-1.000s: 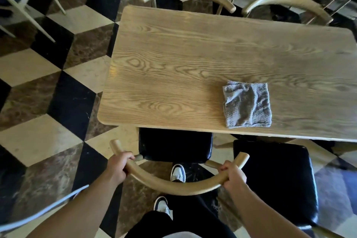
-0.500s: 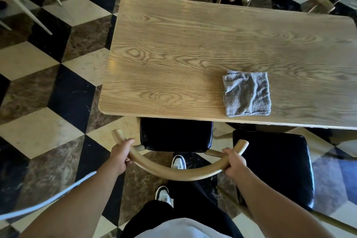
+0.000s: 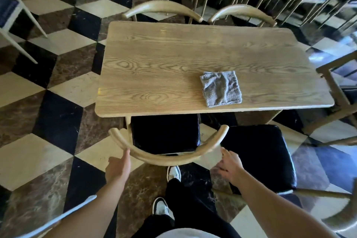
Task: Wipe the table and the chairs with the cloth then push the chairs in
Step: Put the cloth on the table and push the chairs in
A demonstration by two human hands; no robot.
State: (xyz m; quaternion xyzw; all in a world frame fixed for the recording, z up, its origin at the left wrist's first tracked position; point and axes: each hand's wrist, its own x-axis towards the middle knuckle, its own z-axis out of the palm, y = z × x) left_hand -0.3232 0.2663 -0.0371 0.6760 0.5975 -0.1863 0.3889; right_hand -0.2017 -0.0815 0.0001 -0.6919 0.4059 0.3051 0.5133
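A folded grey cloth (image 3: pixel 221 89) lies on the light wooden table (image 3: pixel 173 67), near its front edge. The near-left chair (image 3: pixel 166 157), with a curved wooden back and black seat, stands partly under the table. My left hand (image 3: pixel 117 166) is open, its fingertips at the left part of that curved back. My right hand (image 3: pixel 229 167) is open too, with fingers spread just off the right end of the back. A second black-seated chair (image 3: pixel 258 152) stands pulled out at the near right.
Two more chairs (image 3: pixel 162 8) (image 3: pixel 243 12) are tucked in at the table's far side. Another wooden chair frame (image 3: pixel 336 92) stands to the right. White chair legs (image 3: pixel 17 25) are at the far left, a rail of slats behind. My feet (image 3: pixel 173 173) stand on the checkered floor.
Both hands have let go of the near-left chair's curved back and opened. The chair has slid farther under the table, and the view has pulled back and up.
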